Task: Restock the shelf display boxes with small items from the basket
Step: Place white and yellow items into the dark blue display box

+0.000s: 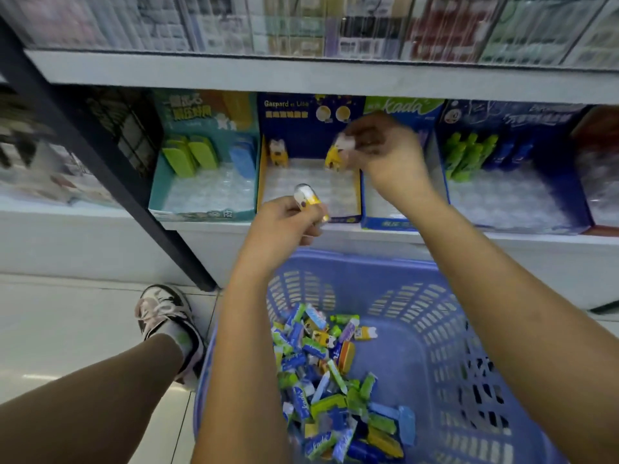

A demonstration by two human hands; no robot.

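Packs (191, 155) in green and blue are stood at the back of the teal display box (204, 214). A white-and-yellow item (306, 196) is pinched by the left hand (284, 226) at the front edge of the dark blue display box (301, 128); a second yellow item (336, 154), blurred, is held by the right hand (388, 152) at its back right corner. Loose items (328, 373) are heaped in the purple basket (418, 272) below
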